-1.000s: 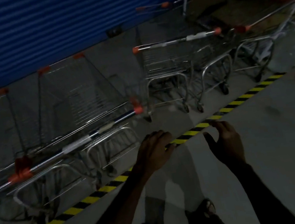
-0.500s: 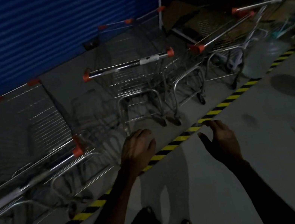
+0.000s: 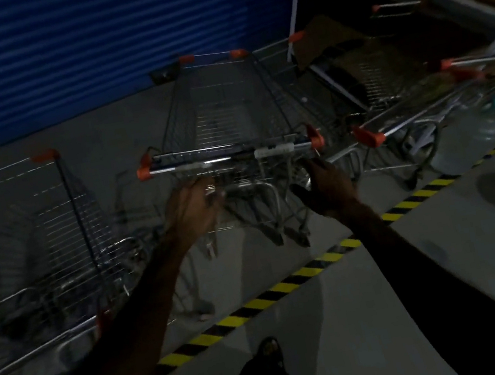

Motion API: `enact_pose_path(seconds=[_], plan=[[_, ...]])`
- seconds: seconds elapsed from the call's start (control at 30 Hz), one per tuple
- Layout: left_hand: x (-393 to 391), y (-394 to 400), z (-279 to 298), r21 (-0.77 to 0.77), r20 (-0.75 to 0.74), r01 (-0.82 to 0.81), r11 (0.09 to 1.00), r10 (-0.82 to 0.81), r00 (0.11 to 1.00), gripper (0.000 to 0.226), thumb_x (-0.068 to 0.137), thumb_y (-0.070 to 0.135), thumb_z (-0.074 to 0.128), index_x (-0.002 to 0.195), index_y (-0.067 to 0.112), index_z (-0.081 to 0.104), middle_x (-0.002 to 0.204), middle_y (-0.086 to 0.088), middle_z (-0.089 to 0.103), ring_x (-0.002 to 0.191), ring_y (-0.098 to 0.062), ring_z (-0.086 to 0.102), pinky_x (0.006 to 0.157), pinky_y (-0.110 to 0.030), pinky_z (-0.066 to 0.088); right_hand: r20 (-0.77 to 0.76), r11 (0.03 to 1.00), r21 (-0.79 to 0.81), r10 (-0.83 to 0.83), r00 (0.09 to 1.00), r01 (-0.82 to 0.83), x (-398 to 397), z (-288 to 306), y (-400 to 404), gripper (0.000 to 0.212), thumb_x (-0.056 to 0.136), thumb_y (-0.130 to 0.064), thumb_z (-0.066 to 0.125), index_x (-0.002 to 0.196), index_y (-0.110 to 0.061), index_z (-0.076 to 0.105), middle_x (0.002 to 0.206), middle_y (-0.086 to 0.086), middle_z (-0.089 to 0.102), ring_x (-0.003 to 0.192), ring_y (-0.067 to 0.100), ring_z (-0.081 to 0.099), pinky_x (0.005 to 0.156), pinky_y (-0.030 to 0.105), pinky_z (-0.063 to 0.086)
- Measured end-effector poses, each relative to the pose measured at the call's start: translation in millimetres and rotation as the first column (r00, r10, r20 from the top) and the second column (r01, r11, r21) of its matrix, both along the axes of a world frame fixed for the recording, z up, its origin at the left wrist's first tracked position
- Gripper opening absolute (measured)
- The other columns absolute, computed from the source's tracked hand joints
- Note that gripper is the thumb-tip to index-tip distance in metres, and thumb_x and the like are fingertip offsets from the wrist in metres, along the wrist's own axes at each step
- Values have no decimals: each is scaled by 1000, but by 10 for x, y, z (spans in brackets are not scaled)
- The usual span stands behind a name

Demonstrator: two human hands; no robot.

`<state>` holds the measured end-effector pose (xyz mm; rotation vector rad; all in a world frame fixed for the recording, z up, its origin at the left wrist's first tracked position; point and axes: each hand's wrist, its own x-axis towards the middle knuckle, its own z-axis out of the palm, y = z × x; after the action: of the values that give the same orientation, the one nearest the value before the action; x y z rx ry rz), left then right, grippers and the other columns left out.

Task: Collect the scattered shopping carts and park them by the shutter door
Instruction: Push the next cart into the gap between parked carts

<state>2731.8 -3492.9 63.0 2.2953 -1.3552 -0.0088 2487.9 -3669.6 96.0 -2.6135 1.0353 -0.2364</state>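
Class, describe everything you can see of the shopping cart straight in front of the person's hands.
The middle cart is a silver wire-mesh basket on a tubular metal frame, with orange corner caps and orange ends on its handle bar. It stands upright, empty, its front towards the blue shutter, beyond the yellow-black floor line. Another cart stands close at its right. The left hand and right hand reach just below the bar; neither grips it.

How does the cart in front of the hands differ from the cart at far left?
The middle cart faces the shutter door squarely, with its whole handle bar showing; the left cart sits angled and is cut off by the frame edge. Both hands, left hand and right hand, hover open just short of the middle cart; none is near the left cart. Both are wire carts with orange corner caps.
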Motion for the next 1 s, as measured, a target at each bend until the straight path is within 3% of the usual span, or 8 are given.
enact_pose_path(seconds=[0.1,0.2,0.33,0.47,0.53,0.63,0.8,1.0], plan=[[539,-332,20,12,150,-39,999,37,988,45,90,48,48,109,16,74,108,-11,73,102,-38,68,91,-48,52,-44,980,-181,77,996,-84,611,-41,-516,66,92,-58,49,133,-9,64,128,20,69,119,43,66,112,67,41],[956,-572,-11,143,226,-105,984,71,972,42,92,58,61,104,20,74,105,-10,74,104,-35,69,96,-50,49,-299,994,-89,40,953,-69,1044,-37,-813,69,94,-72,40,142,-25,59,143,9,62,133,35,58,123,58,26],[1189,-649,-252,383,164,-142,913,85,983,101,83,101,3,107,39,79,108,4,80,112,-21,72,116,-49,39,-430,990,-22,116,895,-139,1193,-39,-910,103,82,-98,11,142,-32,62,152,6,58,145,30,47,127,48,16],[1082,-645,-213,366,257,-234,901,145,956,97,82,102,8,92,38,80,93,5,80,108,-15,73,124,-48,22,-480,991,38,132,867,-130,1186,-71,-1096,79,79,-102,17,64,-45,69,107,-2,75,117,22,66,127,61,2],[1033,-657,-148,399,247,-240,885,148,958,103,78,104,5,83,32,79,88,2,79,105,-18,75,126,-49,21,-474,990,81,137,870,-112,1181,-144,-1175,71,70,-108,14,52,-59,62,77,-4,66,95,20,68,125,67,7],[961,-639,-89,478,202,-217,851,133,970,106,75,107,3,102,40,81,105,5,80,116,-16,71,127,-51,10,-491,995,-5,86,867,-102,1137,-244,-1201,96,66,-111,11,69,-39,74,100,-4,76,118,22,66,125,66,3],[575,-470,-86,518,211,-272,811,188,959,112,71,109,1,102,38,81,108,3,79,115,-19,71,125,-54,21,-435,983,-22,156,887,-183,836,-254,-1165,99,70,-110,17,48,-21,56,54,-10,54,67,11,53,125,65,8],[-196,-80,-120,456,160,-302,837,256,953,102,76,108,11,105,38,80,99,2,80,108,-19,74,113,-43,40,-406,963,-5,243,881,-268,284,-360,-1024,113,60,-114,10,59,-19,71,61,-7,67,72,11,60,124,65,11]])
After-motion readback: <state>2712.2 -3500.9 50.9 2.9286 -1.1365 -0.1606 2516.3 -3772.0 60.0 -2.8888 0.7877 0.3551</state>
